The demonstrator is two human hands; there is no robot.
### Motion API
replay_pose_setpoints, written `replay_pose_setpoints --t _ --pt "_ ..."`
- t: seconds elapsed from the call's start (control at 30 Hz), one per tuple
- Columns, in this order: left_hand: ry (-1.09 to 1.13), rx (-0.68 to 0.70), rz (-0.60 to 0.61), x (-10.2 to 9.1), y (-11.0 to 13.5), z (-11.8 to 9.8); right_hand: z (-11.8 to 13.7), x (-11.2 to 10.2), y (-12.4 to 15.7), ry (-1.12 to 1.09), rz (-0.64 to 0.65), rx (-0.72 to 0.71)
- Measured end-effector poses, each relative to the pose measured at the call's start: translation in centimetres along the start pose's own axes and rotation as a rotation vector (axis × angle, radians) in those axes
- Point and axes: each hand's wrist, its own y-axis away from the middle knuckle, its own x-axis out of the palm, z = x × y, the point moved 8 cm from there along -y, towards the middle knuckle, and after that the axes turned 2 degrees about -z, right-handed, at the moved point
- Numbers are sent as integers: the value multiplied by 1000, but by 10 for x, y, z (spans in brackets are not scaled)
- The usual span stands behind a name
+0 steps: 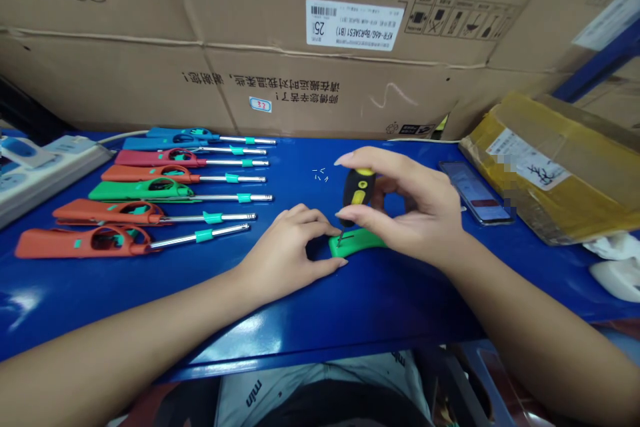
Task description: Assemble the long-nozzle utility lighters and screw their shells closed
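My right hand grips a short screwdriver with a black and yellow handle, thumb on the near side and fingers on the far side. The shaft points down, and its tip meets the left end of a green plastic piece lying on the table. My left hand pinches that end, with the thumb on the near edge and the index finger on the far edge. The right part of the green piece is hidden behind my right hand. Several small white slivers lie beyond the hands.
Several long-nosed lighters in red, orange, green and blue lie in a row at left on the blue table. A power strip is further left. A phone, a taped box and large cartons stand around.
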Motion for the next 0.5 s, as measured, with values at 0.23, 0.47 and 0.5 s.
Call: replay_pose_setpoints --t 0.23,0.47,0.5 --pt "1 -7 8 0 1 0 13 0 -4 -72 -25 -89" --pt "-10 2 4 1 2 2 6 1 -3 -155 -57 -28" --pt "-8 -2 7 1 1 2 6 3 -2 -180 -21 -21"
